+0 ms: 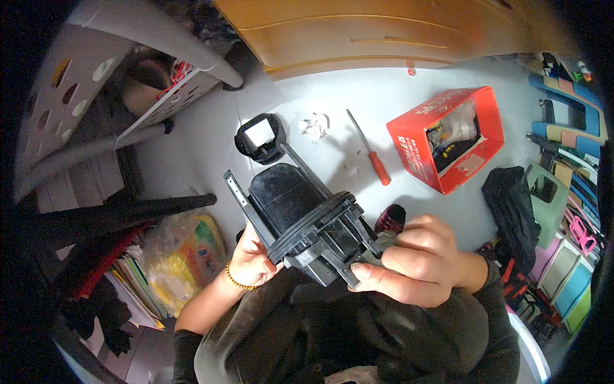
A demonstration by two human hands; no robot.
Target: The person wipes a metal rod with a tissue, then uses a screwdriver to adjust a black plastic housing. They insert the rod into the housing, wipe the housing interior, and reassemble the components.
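Above my lap I hold a black plastic housing (281, 192) with a rounded shell, a ribbed collar and two long straight arms pointing away from me. My left hand (252, 259) grips its left side by the collar, with most of the fingers hidden behind it. At the near right end, my right hand (416, 262) is closed, thumb and curled fingers pressed on a protruding black piece. Beyond the housing, a black frame-like part (246, 144) with a white rectangle in it lies on the floor. A red-handled screwdriver (378, 168) lies to the right of that.
An open red box (409, 150) with bagged and black items stands at the right. Small crumpled pieces (313, 125) lie on the pale floor. An orange-brown panel (358, 38) borders the far side. A plastic bag (185, 256) is at left; a black bag (510, 211) is at right.
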